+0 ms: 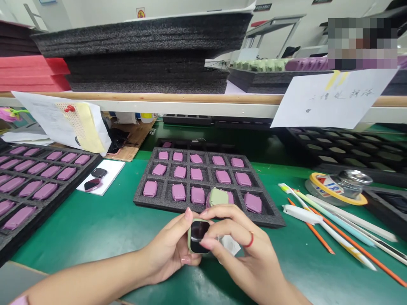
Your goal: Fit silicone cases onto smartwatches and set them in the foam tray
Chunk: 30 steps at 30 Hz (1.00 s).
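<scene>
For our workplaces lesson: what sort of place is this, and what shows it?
Probably an electronics assembly bench: foam trays hold rows of identical purple cases, foam sheets are stacked above, and left hand and right hand hold a green-framed screen unit.

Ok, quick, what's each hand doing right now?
Left hand: closed on the green watch case.
Right hand: closed on the same green watch case, pinching its edge.
</scene>
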Motion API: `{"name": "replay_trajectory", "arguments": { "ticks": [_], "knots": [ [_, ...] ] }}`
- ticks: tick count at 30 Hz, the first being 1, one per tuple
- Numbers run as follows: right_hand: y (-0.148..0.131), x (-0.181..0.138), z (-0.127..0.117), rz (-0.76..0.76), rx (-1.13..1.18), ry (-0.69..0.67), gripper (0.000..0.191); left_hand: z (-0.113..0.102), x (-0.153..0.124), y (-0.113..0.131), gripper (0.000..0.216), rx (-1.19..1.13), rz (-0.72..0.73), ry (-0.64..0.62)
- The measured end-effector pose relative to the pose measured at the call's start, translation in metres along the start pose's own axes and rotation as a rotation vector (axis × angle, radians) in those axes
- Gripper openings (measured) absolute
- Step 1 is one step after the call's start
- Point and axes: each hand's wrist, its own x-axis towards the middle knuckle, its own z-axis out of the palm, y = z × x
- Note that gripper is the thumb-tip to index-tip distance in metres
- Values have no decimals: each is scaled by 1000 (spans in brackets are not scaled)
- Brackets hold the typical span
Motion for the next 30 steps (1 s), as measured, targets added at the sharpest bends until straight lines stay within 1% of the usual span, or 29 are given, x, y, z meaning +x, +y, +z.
{"name": "replay_trajectory", "arguments": {
  "ticks": [2,5,7,8,9,11,12,15,17,19,20,22,24,26,30],
  "knots": [
    [2,2,-3,73,59,122,14,0,-1,-1,43,18,-9,-13],
    [7,5,-11,250,261,323,23,0,-2,0,48,38,-23,-34],
    [11,7,-16,357,379,411,26,1,-3,1,50,37,-21,-38],
    [12,7,-17,386,412,437,25,2,-3,2,51,34,-19,-39],
    [12,8,-18,398,429,449,21,2,-4,3,51,33,-20,-41],
    [11,7,-19,373,426,445,13,4,-4,5,52,28,-24,-45],
    [10,5,-19,349,409,440,13,5,-5,6,52,23,-25,-47],
    [7,0,-19,216,259,434,11,6,-5,7,52,18,-26,-53],
    [5,-2,-22,50,102,390,19,6,-4,6,52,15,-28,-57],
    [4,-4,-27,-111,-16,257,28,5,-4,5,51,10,-28,-58],
    [3,-5,-30,-168,-44,168,28,4,-4,5,51,2,-29,-57],
    [1,-7,-33,-226,-64,-5,26,3,-5,5,50,-1,-31,-62],
    [1,-12,-33,-243,-91,-112,32,3,-5,5,50,5,-34,-72],
    [2,-17,-30,-265,-140,-150,35,4,-5,6,51,12,-42,-71],
    [3,-17,-19,-439,-211,-134,30,4,-5,5,56,24,-48,-42]
  ]
}}
